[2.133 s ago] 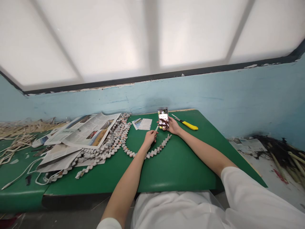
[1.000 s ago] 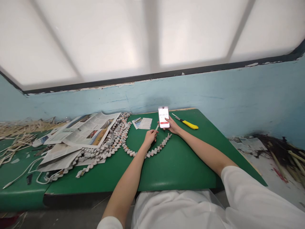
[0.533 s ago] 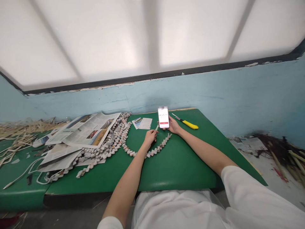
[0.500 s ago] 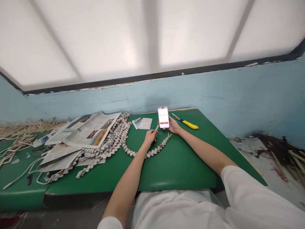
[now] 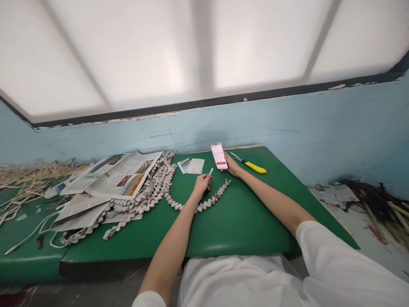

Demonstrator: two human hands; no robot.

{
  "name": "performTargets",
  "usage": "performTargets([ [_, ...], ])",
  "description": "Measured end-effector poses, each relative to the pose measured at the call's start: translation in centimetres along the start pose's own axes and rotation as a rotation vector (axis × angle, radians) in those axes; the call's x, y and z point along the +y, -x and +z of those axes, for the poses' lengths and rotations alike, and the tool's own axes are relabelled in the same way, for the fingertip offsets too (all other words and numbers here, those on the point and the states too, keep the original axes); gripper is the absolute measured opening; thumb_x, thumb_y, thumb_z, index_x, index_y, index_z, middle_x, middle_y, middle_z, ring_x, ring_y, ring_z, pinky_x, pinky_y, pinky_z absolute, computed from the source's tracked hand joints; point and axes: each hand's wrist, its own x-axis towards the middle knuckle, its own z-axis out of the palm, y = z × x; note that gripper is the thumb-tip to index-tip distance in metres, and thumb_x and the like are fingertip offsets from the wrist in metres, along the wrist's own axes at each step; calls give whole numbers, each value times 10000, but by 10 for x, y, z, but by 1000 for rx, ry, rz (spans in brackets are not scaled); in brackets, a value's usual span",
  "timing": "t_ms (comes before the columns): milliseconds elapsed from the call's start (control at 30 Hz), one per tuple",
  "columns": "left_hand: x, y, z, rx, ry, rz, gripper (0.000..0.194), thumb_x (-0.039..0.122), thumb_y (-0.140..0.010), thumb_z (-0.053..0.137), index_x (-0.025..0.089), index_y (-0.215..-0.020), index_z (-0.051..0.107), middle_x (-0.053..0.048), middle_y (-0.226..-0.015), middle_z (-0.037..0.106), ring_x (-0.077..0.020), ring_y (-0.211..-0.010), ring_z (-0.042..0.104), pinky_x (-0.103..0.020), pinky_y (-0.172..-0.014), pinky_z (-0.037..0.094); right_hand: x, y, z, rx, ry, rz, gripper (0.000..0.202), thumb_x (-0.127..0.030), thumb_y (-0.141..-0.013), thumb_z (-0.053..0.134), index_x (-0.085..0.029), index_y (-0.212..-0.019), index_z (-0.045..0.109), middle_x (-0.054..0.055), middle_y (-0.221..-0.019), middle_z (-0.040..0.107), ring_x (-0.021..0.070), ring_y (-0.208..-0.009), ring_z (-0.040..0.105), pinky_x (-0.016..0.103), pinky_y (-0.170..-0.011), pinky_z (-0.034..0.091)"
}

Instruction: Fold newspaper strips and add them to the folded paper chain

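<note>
My right hand is wrapped round a phone, held upright and tilted a little to the left, its lit screen showing digits and a red button. In my left hand, a small folded paper strip is pinched between the fingers and points up. Below both hands curves a zigzag chain of folded paper, partly hidden by my left forearm. Two small cut pieces of printed paper lie beyond my left hand. A yellow-handled utility knife lies to the right of the phone.
Newspaper sheets cover part of a heap of folded paper chain on the left. A white cable and thin pale strips lie farther left. The green table meets a blue wall; sticks and paper lie right of it.
The phone has tipped to the left in my right hand, and the digits on its screen differ. My left hand and the paper strip have hardly moved.
</note>
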Motion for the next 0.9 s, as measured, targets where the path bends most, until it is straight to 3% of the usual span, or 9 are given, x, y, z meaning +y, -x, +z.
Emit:
performTargets([
  [100,0,-1,0,5,7,-5,358,491,-903,677,148,-807,640,81,-514,384,-56,-358,343,-207,-379,359,-5,-10,-11,33,540,-145,636,-661,-1038,296,-272,-1529,403,142,-1250,646,276,-958,637,411,-799,552],
  [167,0,-1,1,6,10,-4,358,491,-900,679,148,-805,636,80,-514,391,-55,-354,339,-208,-376,355,-7,-15,-14,59,901,-210,603,-614,-1061,257,-277,-1523,446,155,-1250,629,326,-1103,583,489,-961,489],
  [233,0,-1,0,5,17,1,349,483,-899,680,149,-811,634,80,-516,395,-55,-353,336,-210,-376,355,-8,-19,-15,100,1196,-206,580,-569,-1073,259,-284,-1540,450,191,-1280,593,376,-1206,516,542,-1016,432],
  [400,2,-1,-1,0,24,8,309,439,-912,664,143,-827,638,80,-517,398,-56,-358,332,-211,-376,358,-1,-26,-16,21,1544,-64,527,-515,-1059,382,-316,-1538,473,230,-1375,534,432,-1290,463,596,-1048,370],
  [500,3,-2,-1,15,15,-2,319,448,-909,666,142,-826,638,79,-518,402,-57,-359,329,-214,-374,357,1,-24,-17,12,1518,-30,547,-473,-1046,422,-308,-1568,425,216,-1428,537,424,-1322,472,605,-1092,328],
  [633,4,-3,0,15,15,5,334,466,-906,673,142,-831,638,81,-520,404,-53,-363,333,-210,-378,357,-9,-9,-10,154,1322,-82,533,-403,-1021,431,-231,-1524,470,189,-1489,533,395,-1364,459,577,-1100,358],
  [767,7,1,3,-16,30,56,355,492,-893,687,148,-828,630,88,-517,386,-50,-365,325,-210,-386,362,-24,20,8,173,894,-192,445,-470,-1036,399,-229,-1337,621,129,-1261,686,323,-1183,595,496,-1041,437],
  [900,12,8,7,-126,58,158,377,526,-877,697,156,-844,630,86,-523,390,-57,-387,335,-214,-406,372,-21,42,31,42,428,-178,549,-628,-1027,363,-205,-1108,704,72,-839,704,253,-823,632,401,-850,519],
])
